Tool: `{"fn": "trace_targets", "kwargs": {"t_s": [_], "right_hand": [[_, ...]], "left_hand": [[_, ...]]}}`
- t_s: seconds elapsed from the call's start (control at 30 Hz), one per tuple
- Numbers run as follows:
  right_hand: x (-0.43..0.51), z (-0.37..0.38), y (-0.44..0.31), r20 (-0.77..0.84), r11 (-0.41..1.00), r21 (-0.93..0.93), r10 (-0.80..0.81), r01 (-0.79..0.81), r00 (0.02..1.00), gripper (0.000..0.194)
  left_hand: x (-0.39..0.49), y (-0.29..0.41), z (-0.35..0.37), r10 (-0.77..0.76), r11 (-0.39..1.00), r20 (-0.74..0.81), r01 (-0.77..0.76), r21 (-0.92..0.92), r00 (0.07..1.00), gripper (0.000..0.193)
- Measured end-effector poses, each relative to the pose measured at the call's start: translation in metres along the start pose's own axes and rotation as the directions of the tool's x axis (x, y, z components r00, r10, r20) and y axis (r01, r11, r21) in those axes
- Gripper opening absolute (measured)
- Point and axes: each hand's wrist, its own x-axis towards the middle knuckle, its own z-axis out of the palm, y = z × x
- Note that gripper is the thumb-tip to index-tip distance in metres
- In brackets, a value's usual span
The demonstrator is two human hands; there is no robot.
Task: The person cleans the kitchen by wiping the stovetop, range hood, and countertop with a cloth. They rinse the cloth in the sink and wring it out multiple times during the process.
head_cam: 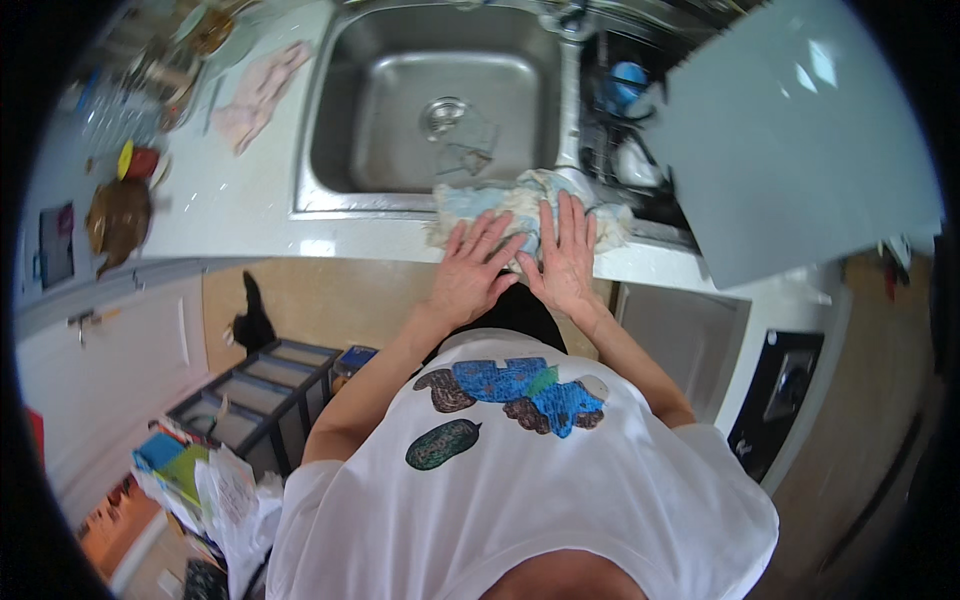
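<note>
A crumpled cloth (491,201), cream with pale blue patches, lies over the near right rim of the stainless-steel sink (390,202) and onto the white countertop (352,244). My left hand (474,274) rests palm down on the cloth's near edge, fingers spread. Beside it, my right hand (564,259) lies flat on the cloth with its fingers stretched forward. The two thumbs are close together, and neither hand grips the fabric. In the sink basin, some clear shapes and a small brownish bit lie near the drain (445,116).
A pink cloth (262,94) lies left of the sink, near a brown object (120,217). At right stand a dark rack (600,142) and a large pale panel (802,150). Below left are a grey-framed drawer unit (262,390) and white plastic bags (236,495).
</note>
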Motion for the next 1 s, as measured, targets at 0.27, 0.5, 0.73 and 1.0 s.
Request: {"fn": "trace_targets", "kwargs": {"t_s": [0.27, 0.5, 0.73, 1.0], "right_hand": [[0.037, 0.034, -0.095, 0.078, 0.955, 0.155, -0.266, 0.252, 0.961, 0.078], [0.085, 0.073, -0.192, 0.132, 0.889, 0.233, -0.429, 0.393, 0.893, 0.08], [0.138, 0.128, -0.297, 0.134, 0.879, 0.237, -0.451, 0.413, 0.883, 0.079], [0.258, 0.198, -0.393, 0.125, 0.78, 0.622, -0.014, -0.067, 0.992, 0.062]], "left_hand": [[-0.082, -0.063, -0.048, -0.189, 0.981, -0.157, 0.195, 0.019, 0.969, 0.035], [-0.14, -0.157, -0.101, -0.326, 0.93, -0.335, 0.364, 0.055, 0.884, 0.03], [-0.164, -0.25, -0.16, -0.295, 0.954, -0.289, 0.298, -0.035, 0.911, 0.043], [-0.13, -0.399, -0.223, -0.246, 0.919, -0.319, 0.117, -0.376, 0.915, 0.044]]}}
